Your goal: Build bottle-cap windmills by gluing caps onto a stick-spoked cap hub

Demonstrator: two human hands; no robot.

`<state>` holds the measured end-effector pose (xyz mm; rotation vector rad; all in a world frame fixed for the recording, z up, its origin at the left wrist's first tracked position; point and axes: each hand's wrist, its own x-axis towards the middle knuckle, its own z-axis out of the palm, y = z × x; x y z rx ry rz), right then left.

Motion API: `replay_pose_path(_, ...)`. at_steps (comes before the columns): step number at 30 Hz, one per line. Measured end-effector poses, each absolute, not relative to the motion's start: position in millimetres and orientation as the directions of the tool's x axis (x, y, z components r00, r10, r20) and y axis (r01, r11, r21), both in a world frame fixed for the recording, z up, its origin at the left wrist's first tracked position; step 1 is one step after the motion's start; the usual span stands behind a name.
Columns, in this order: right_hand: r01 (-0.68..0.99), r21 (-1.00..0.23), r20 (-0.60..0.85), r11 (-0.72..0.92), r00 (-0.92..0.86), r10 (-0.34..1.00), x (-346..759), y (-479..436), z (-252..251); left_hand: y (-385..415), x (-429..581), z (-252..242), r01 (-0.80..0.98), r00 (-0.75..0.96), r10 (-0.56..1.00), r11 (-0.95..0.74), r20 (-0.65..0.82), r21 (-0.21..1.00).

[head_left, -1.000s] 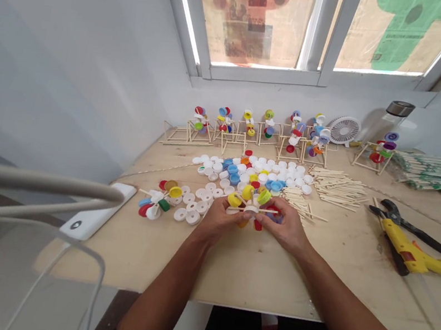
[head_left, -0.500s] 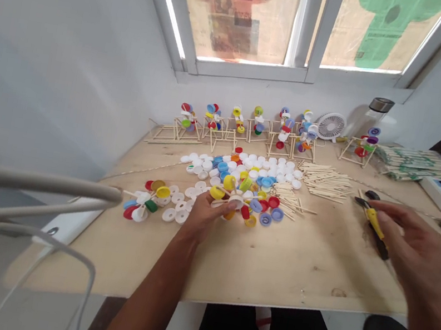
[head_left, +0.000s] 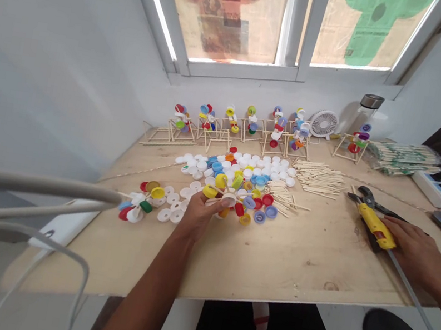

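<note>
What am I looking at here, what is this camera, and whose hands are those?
There is no machine here. This single view comes from a camera worn on a person's head, looking down at their own bare hands. The left hand holds a small assembly of bottle caps on wooden sticks. The right hand is on a yellow glue gun. The plywood table also carries loose bottle caps, loose wooden sticks, and a row of cap models on stick frames.

A craft workshop: a plywood bench (head_left: 293,261) under a window (head_left: 229,14), with a glue gun (head_left: 371,224), pliers (head_left: 382,206) and bottle caps (head_left: 263,163).
</note>
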<state>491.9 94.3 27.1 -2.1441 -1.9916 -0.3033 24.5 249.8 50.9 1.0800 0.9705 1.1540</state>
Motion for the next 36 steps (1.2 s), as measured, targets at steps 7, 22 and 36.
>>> replay_pose_path(7, 0.989, -0.066, 0.339, -0.129, 0.144, 0.93, 480, 94, 49, 243, 30, 60, -0.135, 0.091, 0.996, 0.016, -0.004, 0.991)
replay_pose_path(22, 0.791, -0.519, 0.451, 0.324, -0.069, 0.89, 243, 138, 81, 240, 31, 65, 0.038, 0.046, 0.995, -0.089, 0.087, 0.995)
replay_pose_path(36, 0.832, -0.507, 0.427, 0.226, 0.014, 0.904, 224, 147, 70, 238, 29, 66, 0.051, 0.12, 0.984, -0.139, 0.132, 0.989)
